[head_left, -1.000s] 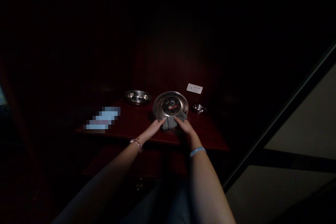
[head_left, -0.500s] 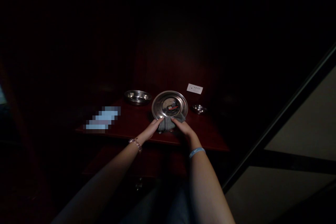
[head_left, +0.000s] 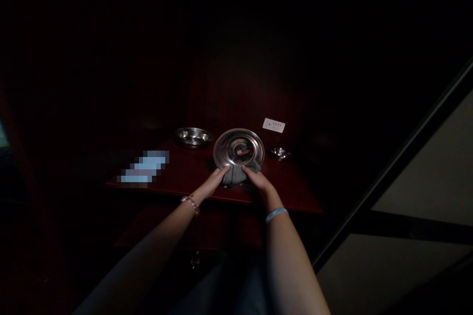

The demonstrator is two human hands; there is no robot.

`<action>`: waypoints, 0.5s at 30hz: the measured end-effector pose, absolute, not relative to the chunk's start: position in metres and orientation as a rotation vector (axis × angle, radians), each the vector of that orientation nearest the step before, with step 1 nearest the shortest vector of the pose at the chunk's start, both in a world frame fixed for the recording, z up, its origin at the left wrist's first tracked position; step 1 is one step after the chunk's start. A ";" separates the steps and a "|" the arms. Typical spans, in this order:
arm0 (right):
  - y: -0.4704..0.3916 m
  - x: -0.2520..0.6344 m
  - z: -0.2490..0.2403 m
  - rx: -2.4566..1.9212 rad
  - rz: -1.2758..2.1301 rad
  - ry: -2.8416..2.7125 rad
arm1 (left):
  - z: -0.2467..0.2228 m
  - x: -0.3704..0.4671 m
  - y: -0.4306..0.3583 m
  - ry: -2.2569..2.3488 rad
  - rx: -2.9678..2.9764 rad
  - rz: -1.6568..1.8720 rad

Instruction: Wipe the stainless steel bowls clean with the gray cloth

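A round stainless steel plate (head_left: pixel 222 150) with a red-and-black label in its middle is tilted up toward me over the table. A grey cloth (head_left: pixel 235 175) is folded over its near rim. My left hand (head_left: pixel 214 182) grips the cloth and rim from the left, thumb on top, fingers hidden underneath. From the right, my right hand (head_left: pixel 259 180) does the same, its thumb pressing the cloth near the label. Both hands are closed.
On the dark red table (head_left: pixel 177 172), a steel bowl (head_left: pixel 194 138) stands at back left and a smaller one (head_left: pixel 281 154) at right. A blurred-out light blue item (head_left: pixel 144 167) lies at left. A white socket panel (head_left: pixel 274 125) is behind.
The plate's tilt has shifted slightly, and the pale reflection around its label has shrunk. Both hands keep nearly the same place on the cloth.
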State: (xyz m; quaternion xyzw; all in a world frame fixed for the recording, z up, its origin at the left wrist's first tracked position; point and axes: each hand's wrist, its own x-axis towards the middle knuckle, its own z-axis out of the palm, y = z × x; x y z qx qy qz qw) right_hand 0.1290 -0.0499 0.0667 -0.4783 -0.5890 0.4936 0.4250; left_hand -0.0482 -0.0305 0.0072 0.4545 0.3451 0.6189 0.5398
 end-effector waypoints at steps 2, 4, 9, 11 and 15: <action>-0.053 0.126 0.069 -1.227 1.253 -1.437 | 0.006 -0.048 -0.029 0.818 1.060 1.484; -0.055 0.124 0.070 -1.258 1.272 -1.405 | 0.005 -0.048 -0.028 0.808 1.061 1.494; -0.056 0.121 0.069 -1.290 1.382 -1.394 | 0.002 -0.049 -0.024 0.846 1.075 1.528; -0.057 0.121 0.068 -1.281 1.422 -1.405 | 0.003 -0.048 -0.025 0.875 1.061 1.537; -0.060 0.121 0.068 -1.280 1.431 -1.425 | 0.006 -0.047 -0.029 0.932 1.027 1.551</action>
